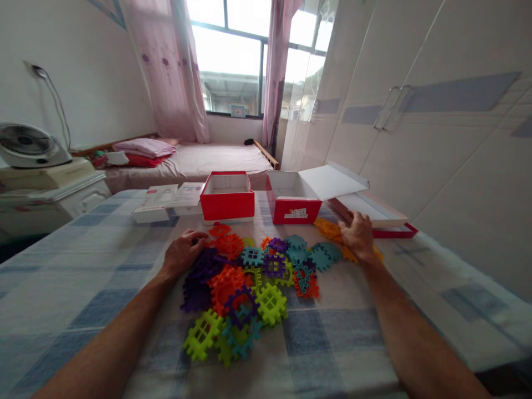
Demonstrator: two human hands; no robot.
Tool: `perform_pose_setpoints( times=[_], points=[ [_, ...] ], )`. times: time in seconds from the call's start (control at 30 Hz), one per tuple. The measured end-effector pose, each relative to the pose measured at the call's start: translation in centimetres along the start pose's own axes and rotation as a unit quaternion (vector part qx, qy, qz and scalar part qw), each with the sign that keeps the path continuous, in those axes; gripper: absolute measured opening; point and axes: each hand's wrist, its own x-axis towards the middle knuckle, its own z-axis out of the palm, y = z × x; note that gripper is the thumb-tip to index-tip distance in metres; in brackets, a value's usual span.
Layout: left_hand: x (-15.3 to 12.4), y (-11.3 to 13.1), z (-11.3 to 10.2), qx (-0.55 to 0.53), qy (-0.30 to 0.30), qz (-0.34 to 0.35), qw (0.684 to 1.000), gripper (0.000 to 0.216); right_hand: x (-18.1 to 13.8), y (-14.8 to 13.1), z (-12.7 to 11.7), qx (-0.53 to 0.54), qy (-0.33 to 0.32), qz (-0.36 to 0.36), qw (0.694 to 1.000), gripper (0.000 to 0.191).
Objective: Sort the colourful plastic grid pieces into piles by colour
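Observation:
Interlocking plastic tiles with notched edges lie in a loose pile on the table. My left hand (185,254) is at the pile's left edge, fingers curled beside the purple tiles (201,280) and an orange-red tile (226,245); what its fingertips hold, if anything, is hidden. At the right end, my right hand (358,235) has its fingers bent down onto yellow-orange tiles (329,228), gripping at their edge. Teal tiles (322,256) lie just left of it. Green tiles (272,303) and a purple frame tile (241,305) are nearest me.
Behind the pile stand an open red box (227,206) and another red box (293,211) with its white lid flap (334,180) folded right. A shallow box part (394,231) lies beyond my right hand. White boxes (153,205) are at left on the checked tablecloth (124,277).

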Motion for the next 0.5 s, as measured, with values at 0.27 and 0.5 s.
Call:
perform_pose_setpoints(
  times=[0.27,0.5],
  points=[
    [0.0,0.3,-0.1,0.011,-0.006,-0.005,1.0,0.043,-4.2,-2.5,-3.7,0.012,-0.26,-0.158,0.952,0.038],
    [0.1,0.2,0.1,0.018,-0.006,-0.017,1.0,0.039,-10.1,-3.8,-3.9,-0.02,-0.286,-0.181,0.941,0.04]
  ],
)
